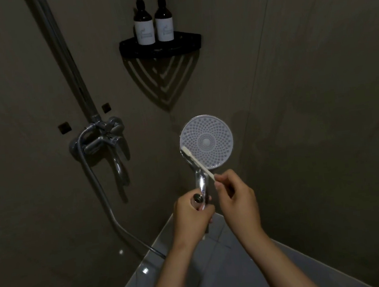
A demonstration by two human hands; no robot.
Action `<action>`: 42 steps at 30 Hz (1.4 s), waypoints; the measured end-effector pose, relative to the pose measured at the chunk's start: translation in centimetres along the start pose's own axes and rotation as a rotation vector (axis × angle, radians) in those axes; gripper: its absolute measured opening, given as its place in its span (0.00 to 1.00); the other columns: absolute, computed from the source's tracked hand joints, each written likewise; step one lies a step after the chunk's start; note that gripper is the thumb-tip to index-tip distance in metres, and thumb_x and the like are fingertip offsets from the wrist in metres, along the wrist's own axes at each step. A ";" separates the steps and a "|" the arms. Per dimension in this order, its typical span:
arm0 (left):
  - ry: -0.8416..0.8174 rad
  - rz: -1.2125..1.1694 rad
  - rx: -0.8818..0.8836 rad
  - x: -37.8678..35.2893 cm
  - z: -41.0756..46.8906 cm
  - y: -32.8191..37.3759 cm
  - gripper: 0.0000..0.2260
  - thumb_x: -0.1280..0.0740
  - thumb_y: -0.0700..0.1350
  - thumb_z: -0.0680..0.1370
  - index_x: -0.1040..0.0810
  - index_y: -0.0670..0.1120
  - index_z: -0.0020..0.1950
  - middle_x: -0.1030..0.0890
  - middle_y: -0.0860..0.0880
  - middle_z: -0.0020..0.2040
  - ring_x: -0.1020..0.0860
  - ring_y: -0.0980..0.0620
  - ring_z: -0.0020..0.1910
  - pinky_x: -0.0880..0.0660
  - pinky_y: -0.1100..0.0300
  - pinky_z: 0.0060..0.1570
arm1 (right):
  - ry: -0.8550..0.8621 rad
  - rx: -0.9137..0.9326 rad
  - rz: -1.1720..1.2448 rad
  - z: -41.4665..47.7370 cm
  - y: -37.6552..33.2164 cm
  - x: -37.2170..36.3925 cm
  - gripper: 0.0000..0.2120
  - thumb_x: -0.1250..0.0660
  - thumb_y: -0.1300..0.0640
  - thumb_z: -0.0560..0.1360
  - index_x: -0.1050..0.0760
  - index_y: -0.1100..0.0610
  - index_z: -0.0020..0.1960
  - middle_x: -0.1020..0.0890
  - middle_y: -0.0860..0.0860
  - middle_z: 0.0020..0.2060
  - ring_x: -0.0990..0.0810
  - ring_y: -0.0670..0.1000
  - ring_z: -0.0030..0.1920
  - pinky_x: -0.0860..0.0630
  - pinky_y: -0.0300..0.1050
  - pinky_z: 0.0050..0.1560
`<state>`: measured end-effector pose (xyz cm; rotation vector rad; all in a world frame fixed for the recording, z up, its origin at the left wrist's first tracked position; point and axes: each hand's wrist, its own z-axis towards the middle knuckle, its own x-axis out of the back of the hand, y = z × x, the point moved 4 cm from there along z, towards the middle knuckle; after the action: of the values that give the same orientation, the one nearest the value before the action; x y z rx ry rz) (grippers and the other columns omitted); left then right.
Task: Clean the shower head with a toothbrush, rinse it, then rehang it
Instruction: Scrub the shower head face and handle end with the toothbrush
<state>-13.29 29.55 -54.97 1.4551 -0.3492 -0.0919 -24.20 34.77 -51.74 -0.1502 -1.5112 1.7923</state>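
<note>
My right hand pinches the tail of the toothbrush between thumb and curled fingers, so its bristles reach the lower-left rim of the shower head. My left hand wraps the chrome handle, tilting the nozzle face toward me so I can see it. The hose hangs from the mixer tap.

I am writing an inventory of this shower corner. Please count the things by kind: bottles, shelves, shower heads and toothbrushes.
pump bottles: 2
corner shelf: 1
shower head: 1
toothbrush: 1
Total: 5
</note>
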 end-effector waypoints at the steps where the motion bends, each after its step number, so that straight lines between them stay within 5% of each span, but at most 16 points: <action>1: -0.003 0.000 -0.003 0.0 0.0 -0.1 0.03 0.34 0.35 0.65 0.27 0.40 0.33 0.27 0.47 0.25 0.27 0.53 0.25 0.28 0.54 0.28 | -0.006 0.001 0.005 -0.1 -0.1 -0.1 0.06 0.36 0.58 0.76 0.25 0.48 0.44 0.20 0.42 0.36 0.23 0.42 0.36 0.24 0.49 0.38; 10: 0.049 -0.079 0.068 0.4 0.0 0.4 0.10 0.35 0.29 0.66 0.24 0.43 0.34 0.26 0.49 0.23 0.27 0.54 0.22 0.31 0.61 0.25 | 0.089 -0.023 0.059 0.2 0.1 0.9 0.04 0.36 0.58 0.76 0.24 0.51 0.47 0.20 0.46 0.36 0.22 0.46 0.38 0.24 0.54 0.41; 15: 0.047 -0.072 0.065 0.4 -0.1 0.5 0.04 0.34 0.33 0.64 0.23 0.41 0.35 0.26 0.49 0.23 0.26 0.54 0.22 0.31 0.62 0.25 | 0.139 -0.040 0.025 0.5 0.0 1.1 0.03 0.37 0.58 0.77 0.26 0.52 0.47 0.21 0.44 0.37 0.22 0.45 0.39 0.24 0.54 0.42; 22: 0.022 0.006 0.012 0.2 -0.2 0.1 0.03 0.34 0.34 0.64 0.25 0.41 0.34 0.26 0.47 0.25 0.25 0.52 0.24 0.26 0.51 0.25 | 0.091 -0.028 0.009 0.4 -0.3 0.2 0.04 0.37 0.58 0.76 0.25 0.50 0.47 0.21 0.45 0.35 0.22 0.47 0.37 0.24 0.57 0.41; 27: 0.001 0.032 -0.027 0.1 -0.3 0.5 0.10 0.32 0.34 0.67 0.30 0.42 0.29 0.29 0.51 0.23 0.29 0.57 0.22 0.32 0.60 0.24 | 0.055 -0.023 0.046 0.3 -0.9 -0.8 0.05 0.37 0.58 0.75 0.24 0.49 0.47 0.18 0.44 0.39 0.19 0.46 0.42 0.22 0.55 0.44; 35: 0.028 -0.042 0.017 0.5 -0.2 0.7 0.06 0.34 0.28 0.66 0.26 0.38 0.34 0.27 0.43 0.26 0.27 0.54 0.22 0.31 0.64 0.25 | 0.147 -0.026 0.024 0.7 -0.8 0.8 0.03 0.36 0.58 0.76 0.26 0.51 0.45 0.21 0.43 0.35 0.23 0.46 0.38 0.24 0.54 0.40; 42: 0.033 -0.030 0.004 0.4 0.0 0.1 0.06 0.34 0.29 0.65 0.26 0.39 0.33 0.27 0.44 0.26 0.27 0.53 0.23 0.31 0.60 0.26 | 0.173 -0.069 -0.046 0.8 -0.5 0.9 0.02 0.37 0.58 0.76 0.26 0.52 0.47 0.22 0.44 0.36 0.21 0.50 0.39 0.23 0.56 0.41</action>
<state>-12.91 29.43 -54.83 1.4641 -0.3009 -0.0921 -25.02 34.68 -50.76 -0.2949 -1.4422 1.6472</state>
